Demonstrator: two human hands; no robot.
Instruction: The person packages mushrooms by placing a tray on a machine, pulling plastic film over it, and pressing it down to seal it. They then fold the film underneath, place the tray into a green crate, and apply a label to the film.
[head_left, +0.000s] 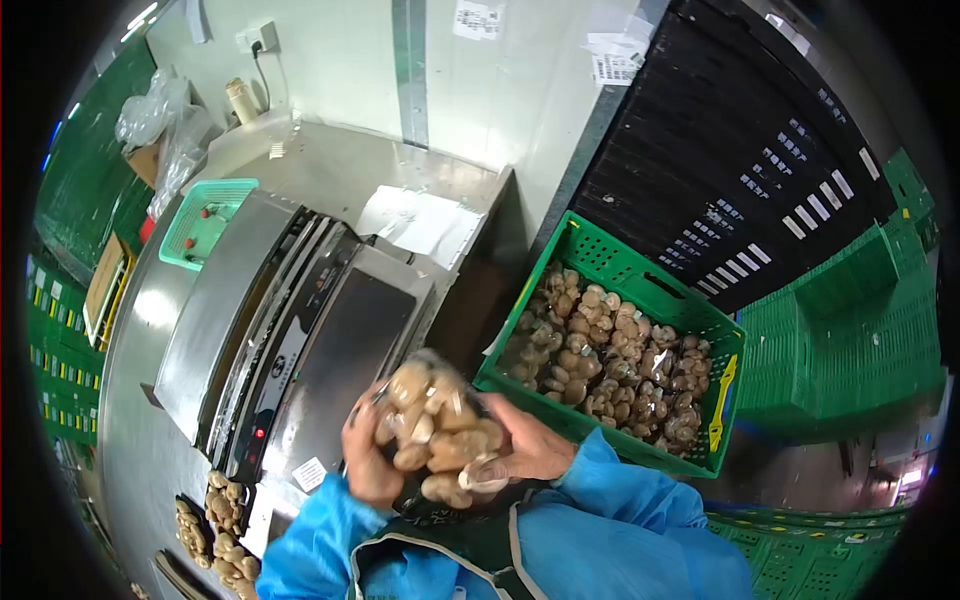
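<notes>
Left hand (370,462) and right hand (532,443) are grasping 1 mushroom pack (435,430) left of the crate (590,250). Pack handling is apparently occurring, probably next calling for steady 2-handed support.

I take the machine (340,335) as reference; it sits on the table (130,400). Behind it, to its left, I find a basket (235,190) on the same table. Behind it, toward its right, I note a sheet of paper (415,222); the wall (520,80) stands farther back, with a socket (262,38) on it. To the machine's right is a crate (620,262) with mushrooms (625,345) in it; beyond that crate I log a crate stack (690,140). Before the machine, toward its left, mushroom trays (225,505) lie on the table. Before it, toward its right, I record a mushroom pack (435,425) between the left hand (368,455) and right hand (540,442).
</notes>
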